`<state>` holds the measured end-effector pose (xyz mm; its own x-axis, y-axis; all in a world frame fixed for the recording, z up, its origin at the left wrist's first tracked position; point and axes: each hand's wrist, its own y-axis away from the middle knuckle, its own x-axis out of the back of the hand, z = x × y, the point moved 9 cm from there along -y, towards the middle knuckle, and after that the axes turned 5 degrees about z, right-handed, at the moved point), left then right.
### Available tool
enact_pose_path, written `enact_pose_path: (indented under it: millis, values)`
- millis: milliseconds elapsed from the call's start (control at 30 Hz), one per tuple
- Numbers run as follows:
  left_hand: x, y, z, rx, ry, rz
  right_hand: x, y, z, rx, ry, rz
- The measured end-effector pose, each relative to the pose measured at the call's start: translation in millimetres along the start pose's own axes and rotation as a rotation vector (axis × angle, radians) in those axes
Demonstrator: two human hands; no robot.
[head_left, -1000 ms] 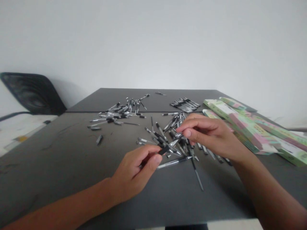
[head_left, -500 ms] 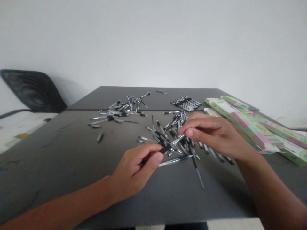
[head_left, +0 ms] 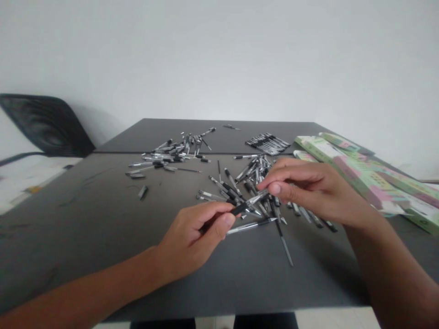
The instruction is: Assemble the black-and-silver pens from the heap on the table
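Working left to right from my remote view, I place everything against the heap of pens [head_left: 255,183] on the dark grey surface [head_left: 85,242]. Well left of the heap stands a black chair back [head_left: 44,125]. Closer to the heap lies a looser cluster of pens [head_left: 168,156], with a lone dark pen part [head_left: 143,192] on its near side.

My left hand [head_left: 194,240] is closed narrowly on a black-gripped ballpoint pen [head_left: 240,208], just in front of the heap, with the tip angled toward my other hand. The pen looks light, slim and stiff. Its shiny barrel may prove slippery, so I would take hold at the black grip.

My right hand [head_left: 310,192] forms a narrow pinch over the heap's right side; I cannot tell whether it holds anything. Beyond the heap lies a tidy row of pens [head_left: 267,144], and to its right are green-and-pink cardboard boxes [head_left: 356,176].
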<state>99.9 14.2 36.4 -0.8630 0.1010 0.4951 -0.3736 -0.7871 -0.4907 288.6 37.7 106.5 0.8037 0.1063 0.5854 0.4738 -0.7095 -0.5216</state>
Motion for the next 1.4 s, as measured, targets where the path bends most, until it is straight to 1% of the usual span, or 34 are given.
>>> enact_pose_path:
  millis: [367,500,733,800,1000,1167,1400]
  values:
    - [-0.2,-1,2,0.001,0.013,-0.006,5,-3,-10,0.038,0.024,0.026]
    - [-0.9,-1,0,0.021,0.006,-0.017,7,-3,-10,0.009,0.042,0.043]
    - [-2.8,-1,-1,0.025,0.011,-0.017,-10,0,-5,-0.029,-0.015,-0.052]
    - [-3.1,-1,-2,0.031,0.005,-0.017,-14,1,-2,-0.047,-0.03,-0.06]
    - [-0.7,-1,-7,0.07,-0.024,0.003,-10,2,13,-0.186,-0.056,0.08]
    - [2.0,-2,-8,0.075,-0.036,0.033,-12,0,12,-0.167,-0.038,0.111]
    - [4.3,-5,-8,0.077,-0.059,0.042,-17,0,11,-0.114,-0.037,0.098]
